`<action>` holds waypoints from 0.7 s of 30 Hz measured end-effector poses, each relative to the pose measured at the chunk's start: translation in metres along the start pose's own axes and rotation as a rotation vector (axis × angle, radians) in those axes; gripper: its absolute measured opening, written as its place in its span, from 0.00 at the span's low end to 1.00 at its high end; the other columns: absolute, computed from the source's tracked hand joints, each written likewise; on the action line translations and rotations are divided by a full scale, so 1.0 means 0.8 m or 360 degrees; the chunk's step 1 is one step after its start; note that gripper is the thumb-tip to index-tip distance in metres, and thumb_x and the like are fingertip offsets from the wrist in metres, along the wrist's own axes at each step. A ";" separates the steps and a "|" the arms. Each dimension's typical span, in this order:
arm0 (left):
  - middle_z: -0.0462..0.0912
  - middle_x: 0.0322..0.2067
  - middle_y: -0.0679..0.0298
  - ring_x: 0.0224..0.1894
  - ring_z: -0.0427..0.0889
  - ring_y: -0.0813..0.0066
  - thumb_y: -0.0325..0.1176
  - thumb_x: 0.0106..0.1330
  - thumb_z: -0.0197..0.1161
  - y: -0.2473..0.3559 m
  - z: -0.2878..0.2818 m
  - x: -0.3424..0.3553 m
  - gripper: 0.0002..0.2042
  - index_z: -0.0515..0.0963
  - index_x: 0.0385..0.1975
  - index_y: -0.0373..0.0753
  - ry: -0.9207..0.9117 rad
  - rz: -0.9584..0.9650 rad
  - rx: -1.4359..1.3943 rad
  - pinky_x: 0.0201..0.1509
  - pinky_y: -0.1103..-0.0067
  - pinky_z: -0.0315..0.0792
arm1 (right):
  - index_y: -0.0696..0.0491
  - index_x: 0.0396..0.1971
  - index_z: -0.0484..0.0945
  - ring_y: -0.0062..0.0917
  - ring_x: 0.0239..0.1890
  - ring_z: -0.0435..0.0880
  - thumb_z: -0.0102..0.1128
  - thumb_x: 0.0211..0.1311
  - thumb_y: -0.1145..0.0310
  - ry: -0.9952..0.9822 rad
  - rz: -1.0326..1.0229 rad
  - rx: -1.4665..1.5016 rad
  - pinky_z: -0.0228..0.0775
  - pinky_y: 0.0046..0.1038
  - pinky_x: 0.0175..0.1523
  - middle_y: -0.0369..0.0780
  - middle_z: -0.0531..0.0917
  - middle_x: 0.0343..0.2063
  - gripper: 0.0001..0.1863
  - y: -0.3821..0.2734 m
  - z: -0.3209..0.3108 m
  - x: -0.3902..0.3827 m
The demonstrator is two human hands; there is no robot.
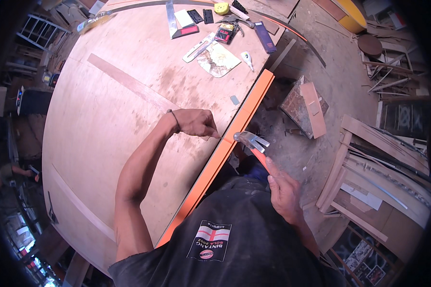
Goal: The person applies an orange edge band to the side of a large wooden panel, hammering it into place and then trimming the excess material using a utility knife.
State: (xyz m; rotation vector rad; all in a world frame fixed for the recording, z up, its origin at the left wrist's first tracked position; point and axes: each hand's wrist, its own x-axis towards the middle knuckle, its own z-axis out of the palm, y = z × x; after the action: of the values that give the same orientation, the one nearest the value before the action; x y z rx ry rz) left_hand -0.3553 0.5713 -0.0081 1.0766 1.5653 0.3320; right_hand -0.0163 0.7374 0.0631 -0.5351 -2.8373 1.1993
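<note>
My left hand (199, 123) is pinched on a thin nail (221, 138) at an orange-faced strip (248, 111) along the plywood table's edge (100, 124). My right hand (282, 189) grips the orange handle of a claw hammer (251, 142), whose steel head is at the strip, just right of the nail. A small grey-blue piece (234, 100) lies on the plywood beside the strip, beyond my left hand.
Tools, a yellow tape measure (221, 8) and stained paper (218, 62) lie at the far end. A stool with an offcut (313, 110) stands right, beside stacked boards (378, 177). Another person's arm (21, 172) shows at far left.
</note>
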 end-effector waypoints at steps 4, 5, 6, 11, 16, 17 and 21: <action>0.92 0.35 0.55 0.36 0.87 0.69 0.45 0.75 0.65 -0.009 0.005 0.005 0.21 0.89 0.52 0.32 0.0051 0.0123 0.0045 0.44 0.69 0.79 | 0.52 0.71 0.79 0.37 0.26 0.79 0.60 0.73 0.78 0.0004 -0.0044 0.0007 0.73 0.36 0.36 0.48 0.80 0.28 0.27 -0.002 0.004 0.002; 0.93 0.37 0.55 0.37 0.87 0.68 0.45 0.75 0.65 -0.011 0.006 0.004 0.20 0.88 0.52 0.32 0.0060 0.0118 0.0011 0.45 0.69 0.79 | 0.50 0.71 0.79 0.36 0.24 0.77 0.61 0.73 0.78 0.0017 -0.0076 0.0004 0.72 0.36 0.34 0.46 0.77 0.26 0.27 -0.001 0.005 0.003; 0.93 0.38 0.54 0.38 0.88 0.67 0.45 0.75 0.65 -0.009 0.007 0.003 0.20 0.88 0.53 0.32 0.0066 0.0116 -0.0022 0.47 0.69 0.79 | 0.50 0.71 0.79 0.36 0.24 0.77 0.61 0.73 0.78 0.0018 -0.0074 0.0004 0.72 0.36 0.34 0.46 0.77 0.26 0.27 0.000 0.006 0.003; 0.93 0.40 0.53 0.40 0.89 0.66 0.45 0.75 0.65 -0.005 0.009 -0.002 0.20 0.88 0.53 0.33 0.0062 0.0024 -0.0059 0.48 0.70 0.80 | 0.51 0.72 0.78 0.38 0.24 0.78 0.60 0.73 0.77 -0.0002 -0.0084 -0.0014 0.72 0.37 0.34 0.47 0.77 0.26 0.28 0.002 0.007 0.003; 0.93 0.41 0.55 0.42 0.90 0.64 0.46 0.75 0.65 -0.006 0.012 -0.004 0.20 0.90 0.52 0.36 0.0120 0.0119 -0.0026 0.49 0.68 0.80 | 0.51 0.72 0.78 0.37 0.24 0.77 0.60 0.73 0.78 0.0022 -0.0095 0.0013 0.72 0.36 0.34 0.47 0.78 0.26 0.28 0.004 0.007 0.003; 0.94 0.40 0.56 0.42 0.91 0.63 0.47 0.75 0.64 0.011 0.007 -0.008 0.19 0.90 0.51 0.38 0.0132 0.0028 0.0115 0.49 0.68 0.80 | 0.51 0.72 0.78 0.37 0.24 0.77 0.60 0.73 0.78 0.0028 -0.0085 0.0027 0.72 0.36 0.34 0.48 0.78 0.26 0.28 0.004 0.007 0.003; 0.94 0.40 0.59 0.42 0.90 0.59 0.48 0.75 0.63 0.026 0.001 -0.009 0.18 0.91 0.49 0.42 0.0133 -0.0081 0.0363 0.48 0.66 0.80 | 0.52 0.71 0.78 0.36 0.24 0.77 0.60 0.73 0.79 0.0005 -0.0063 0.0025 0.72 0.35 0.34 0.48 0.79 0.27 0.28 0.004 0.006 0.002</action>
State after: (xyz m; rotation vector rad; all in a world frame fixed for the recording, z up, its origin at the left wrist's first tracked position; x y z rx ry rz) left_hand -0.3458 0.5767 0.0112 1.2080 1.7327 0.1679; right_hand -0.0178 0.7365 0.0570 -0.4778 -2.8194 1.2115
